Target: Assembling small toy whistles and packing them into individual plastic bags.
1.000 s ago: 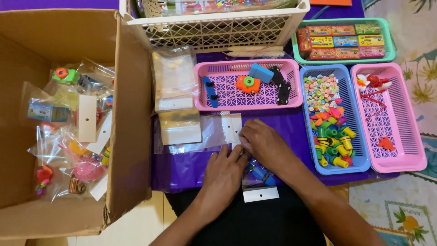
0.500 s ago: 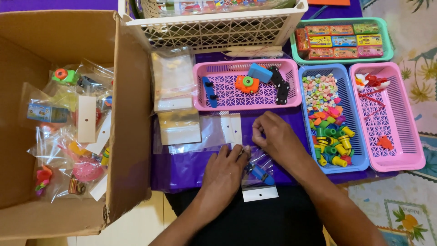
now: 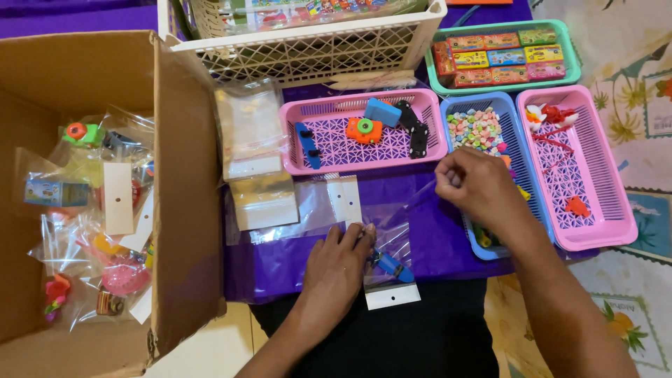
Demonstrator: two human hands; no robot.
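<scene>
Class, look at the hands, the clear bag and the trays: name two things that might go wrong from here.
The left hand pins the clear bag near the table's front edge; if it lets go, the bag and the blue toy inside might slide off. The right hand hovers over the blue tray; its wrist might knock small pieces out.
</scene>
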